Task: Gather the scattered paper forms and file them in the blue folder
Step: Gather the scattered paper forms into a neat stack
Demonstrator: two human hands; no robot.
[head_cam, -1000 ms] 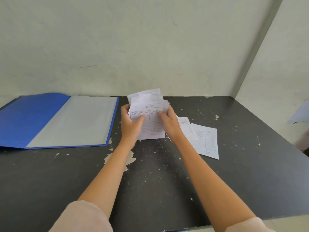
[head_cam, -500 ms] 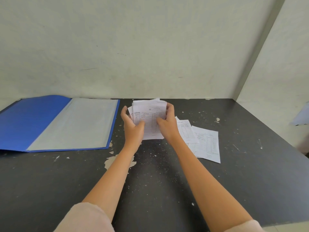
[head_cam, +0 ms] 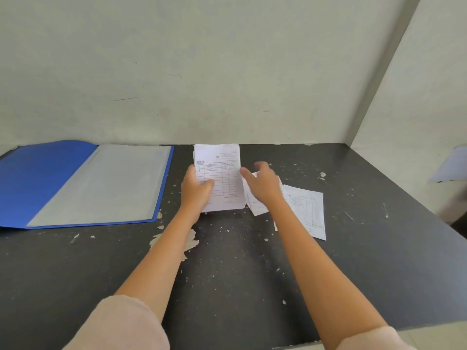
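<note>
My left hand (head_cam: 195, 189) grips a squared-up stack of white printed forms (head_cam: 219, 173), held upright just above the black table. Just to the right of the stack, my right hand (head_cam: 262, 184) hovers blurred with its fingers spread, above two loose forms: a small one (head_cam: 256, 207) partly hidden under the hand and a larger one (head_cam: 307, 210) flat on the table. The blue folder (head_cam: 38, 178) lies open at the left, its grey clear inner sleeve (head_cam: 106, 183) facing up.
The black table (head_cam: 227, 274) has chipped paint and pale flecks. Pale walls close the back and right side. A sheet of paper (head_cam: 452, 165) hangs on the right wall. The table's front edge runs along the lower right.
My right hand has let go of the stack and moved right over the loose forms. The left hand alone now holds the stack, whose sheets have been squared together.
</note>
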